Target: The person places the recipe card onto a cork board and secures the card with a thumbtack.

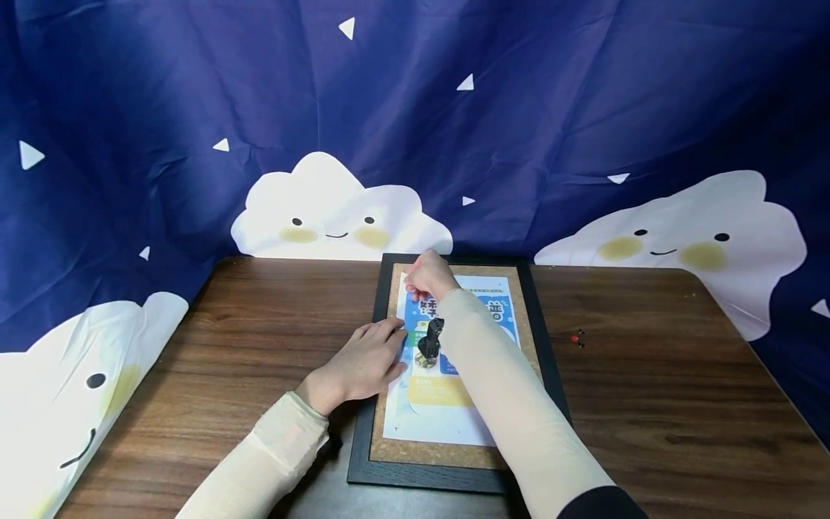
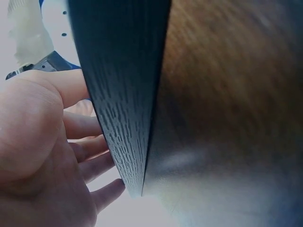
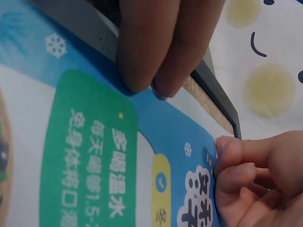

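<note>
A printed blue and white poster [image 1: 441, 425] lies on a cork board [image 1: 454, 455] with a black frame [image 1: 421, 476]. My left hand [image 1: 357, 364] spans the frame's left side, fingers extended and tips on the poster's left edge. In the left wrist view its fingers [image 2: 90, 146] stretch along the dark frame. My right hand [image 1: 431, 274] is at the poster's top left corner, fingers curled. In the right wrist view that hand [image 3: 255, 175] brings thumb and index finger together on the poster; I cannot tell what lies between the tips.
Small red and black bits [image 1: 577, 337] lie on the brown wooden table [image 1: 648, 404], right of the frame. A small black device [image 1: 431, 339] sits at my right wrist, over the poster. A dark blue curtain [image 1: 415, 108] with white clouds hangs behind the table.
</note>
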A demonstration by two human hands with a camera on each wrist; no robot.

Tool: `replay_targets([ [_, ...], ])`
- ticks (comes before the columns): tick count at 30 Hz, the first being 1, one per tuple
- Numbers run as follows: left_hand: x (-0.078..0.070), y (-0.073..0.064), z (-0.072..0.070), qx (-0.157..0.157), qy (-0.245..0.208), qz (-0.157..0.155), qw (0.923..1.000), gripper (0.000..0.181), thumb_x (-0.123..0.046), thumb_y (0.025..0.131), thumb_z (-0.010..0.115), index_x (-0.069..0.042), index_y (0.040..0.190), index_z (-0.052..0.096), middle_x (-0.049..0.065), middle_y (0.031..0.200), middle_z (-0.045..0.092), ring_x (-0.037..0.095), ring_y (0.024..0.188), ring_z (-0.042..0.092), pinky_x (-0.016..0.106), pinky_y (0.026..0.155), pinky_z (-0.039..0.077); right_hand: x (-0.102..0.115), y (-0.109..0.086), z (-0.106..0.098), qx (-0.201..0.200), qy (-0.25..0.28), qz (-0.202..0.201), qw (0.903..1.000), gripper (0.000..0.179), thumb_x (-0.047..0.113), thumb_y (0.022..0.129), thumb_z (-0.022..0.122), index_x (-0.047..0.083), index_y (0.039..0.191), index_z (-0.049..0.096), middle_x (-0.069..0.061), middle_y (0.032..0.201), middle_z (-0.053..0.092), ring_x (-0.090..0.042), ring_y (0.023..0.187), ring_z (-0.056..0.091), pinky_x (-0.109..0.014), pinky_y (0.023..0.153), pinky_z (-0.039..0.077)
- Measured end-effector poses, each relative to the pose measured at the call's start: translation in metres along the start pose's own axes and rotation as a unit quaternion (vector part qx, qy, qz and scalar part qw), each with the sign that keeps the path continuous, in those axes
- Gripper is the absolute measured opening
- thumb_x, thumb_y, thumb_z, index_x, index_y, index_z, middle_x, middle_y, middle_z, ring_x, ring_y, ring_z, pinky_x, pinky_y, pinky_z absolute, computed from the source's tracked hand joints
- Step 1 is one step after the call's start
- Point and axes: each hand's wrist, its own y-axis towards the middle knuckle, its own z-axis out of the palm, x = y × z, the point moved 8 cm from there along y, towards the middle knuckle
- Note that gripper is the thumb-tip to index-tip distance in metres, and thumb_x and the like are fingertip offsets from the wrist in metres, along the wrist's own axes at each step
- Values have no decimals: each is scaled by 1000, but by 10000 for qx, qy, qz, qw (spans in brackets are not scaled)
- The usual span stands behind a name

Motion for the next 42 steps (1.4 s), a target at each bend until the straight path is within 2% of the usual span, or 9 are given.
replay_targets([
  [5,0,0,-1,10,-1,13,10000,60,-32,110,64,4,156,52,22,164,45,38,152,46,59,126,37,-5,-3,-2,-5,3,63,10000,18,7,103,71,-6,115,73,-5,59,63,-15,46,59,-25,47,49],
  [11,0,-1,-1,37,5,-32,10000,60,-32,110,64,4,156,52,22,165,45,38,153,45,59,126,36,-19,-5,-2,234,1028,-174,9943,32,10,103,73,-6,130,68,-5,60,61,-13,46,59,-25,47,52],
  [14,-1,0,0,45,-19,-42,10000,60,-33,110,64,4,156,52,21,165,45,38,153,45,59,126,36,-26,-6,-3,467,1457,-309,9877,30,11,106,68,-8,130,65,-7,66,66,-14,51,65,-25,51,57],
  [18,-2,0,0,25,-31,-37,10000,60,-32,110,64,4,156,52,21,164,45,38,153,45,59,126,36,-31,-10,-6,692,1704,-347,9823,30,15,111,61,-9,128,64,-13,77,72,-18,59,73,-28,59,63],
  [24,-2,-1,-1,45,-16,-36,10000,60,-32,110,64,4,156,52,22,165,45,38,153,44,59,126,36,-34,-28,-13,884,1402,-555,9846,30,20,113,58,-3,131,64,-13,89,74,-19,69,74,-31,70,66],
  [29,-2,-3,-2,-17,2,-16,10000,60,-32,110,64,5,156,52,22,165,45,39,154,43,59,126,36,-38,-50,-25,988,913,-807,9876,31,24,112,59,-1,130,66,-14,95,74,-19,72,71,-31,71,65],
  [36,0,-3,1,12,-73,-47,10000,60,-32,111,62,4,157,50,22,167,43,39,156,42,59,127,34,-46,-76,-42,1016,385,-1218,9866,33,26,113,59,0,129,70,-15,100,75,-20,77,71,-31,72,63],
  [42,-2,-2,1,-36,-63,-19,10000,60,-31,111,63,5,156,51,23,166,43,39,156,42,59,127,35,-53,-92,-55,1026,400,-1471,9830,34,27,113,60,-2,129,69,-15,102,75,-22,80,71,-30,75,63],
])
